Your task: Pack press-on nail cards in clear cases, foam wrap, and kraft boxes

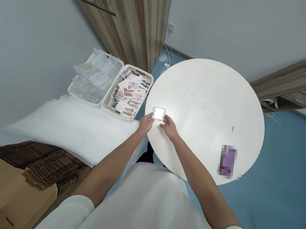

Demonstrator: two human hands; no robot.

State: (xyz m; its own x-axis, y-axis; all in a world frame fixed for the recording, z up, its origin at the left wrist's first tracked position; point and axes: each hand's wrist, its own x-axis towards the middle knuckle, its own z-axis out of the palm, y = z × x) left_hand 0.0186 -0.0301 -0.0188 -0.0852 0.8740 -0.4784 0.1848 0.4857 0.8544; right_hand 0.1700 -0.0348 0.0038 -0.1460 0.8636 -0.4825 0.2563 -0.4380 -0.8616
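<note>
From my remote post I am watching a small clear box (159, 113), rounded at the corners, glossy around the rim, a bright white face showing inside. It is sitting between the two hands, just inside the left edge of a smooth, round white table (207, 94); whether it is resting on the top or hanging just above, I cannot tell. The left hand (146, 123) is pinching the box's left side, thumb and fingers nearly closed on it. The right hand (170, 128) is curving half open, fingertips meeting the right side, thumb standing apart below; how firmly it is gripping I cannot tell. A blurred purple oblong (228, 160) is lying near the table's right edge. Left of the table, a perforated white basket (115, 112) is holding flat cards (132, 86) dotted with rounded, shiny pieces; beside it, crinkled clear plastic packets (92, 77) are heaping up. Soft, matte white sheets (70, 122) are spreading nearer me, above ridged brown folded cardboard (45, 170).
</note>
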